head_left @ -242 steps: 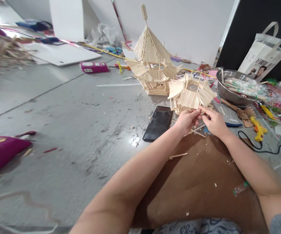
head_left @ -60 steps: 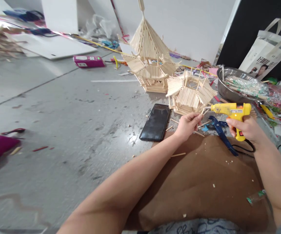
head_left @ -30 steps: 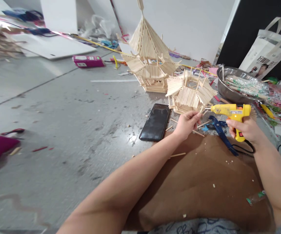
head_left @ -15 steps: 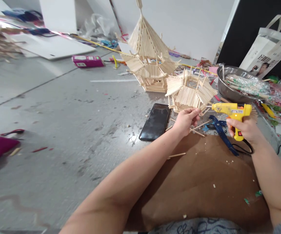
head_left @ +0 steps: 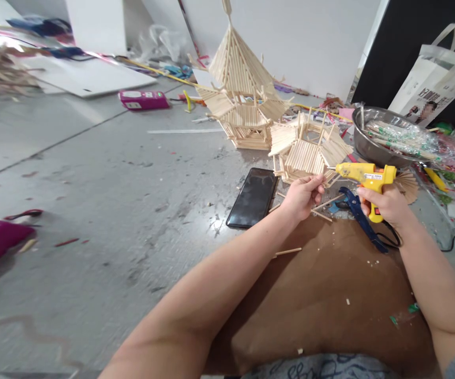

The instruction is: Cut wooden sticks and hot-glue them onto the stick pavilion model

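My right hand (head_left: pixel 385 204) is wrapped round the grip of a yellow hot glue gun (head_left: pixel 364 172), its nozzle pointing left. The nozzle tip is close to the fingertips of my left hand (head_left: pixel 303 196), which are pinched together; what they hold is too small to make out. Just behind my left hand stands a low pavilion model (head_left: pixel 304 152) built of thin wooden sticks, with short posts rising from its top. A taller stick pagoda (head_left: pixel 243 100) with a pointed roof stands behind it. Blue-handled cutters (head_left: pixel 357 213) lie below the glue gun among loose sticks (head_left: pixel 322 215).
A black phone (head_left: pixel 252 198) lies left of my left hand. A brown board (head_left: pixel 330 295) spreads before me. At right stand a metal bowl (head_left: pixel 369 142) of wrapped sticks and a white bag (head_left: pixel 421 79). A purple device (head_left: pixel 144 100) lies on the grey floor.
The glue gun in my right hand has moved left, bringing its nozzle nearer my left fingertips. My left hand has stayed almost in place.
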Demonstrator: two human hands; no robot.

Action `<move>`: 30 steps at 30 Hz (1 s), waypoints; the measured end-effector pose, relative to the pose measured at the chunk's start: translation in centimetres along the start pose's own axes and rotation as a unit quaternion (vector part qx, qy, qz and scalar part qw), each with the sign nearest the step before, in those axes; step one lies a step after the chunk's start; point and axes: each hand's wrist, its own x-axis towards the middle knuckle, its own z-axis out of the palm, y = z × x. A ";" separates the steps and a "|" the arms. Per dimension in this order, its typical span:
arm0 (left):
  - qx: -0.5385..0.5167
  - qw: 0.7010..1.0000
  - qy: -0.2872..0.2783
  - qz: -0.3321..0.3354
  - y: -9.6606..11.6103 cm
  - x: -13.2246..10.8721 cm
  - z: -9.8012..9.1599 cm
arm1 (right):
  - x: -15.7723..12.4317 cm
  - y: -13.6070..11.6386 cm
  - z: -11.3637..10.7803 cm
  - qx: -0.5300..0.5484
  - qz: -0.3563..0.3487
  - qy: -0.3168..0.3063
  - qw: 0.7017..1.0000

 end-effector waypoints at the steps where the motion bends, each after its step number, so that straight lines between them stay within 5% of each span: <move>1: -0.002 1.000 0.000 0.001 0.0 0.0 0.0 | 0.1 0.0 0.0 -0.003 0.000 0.001 1.000; 30: -0.002 0.999 0.015 0.031 0.0 0.0 0.4 | 0.7 0.4 1.1 -0.106 -0.022 0.049 0.993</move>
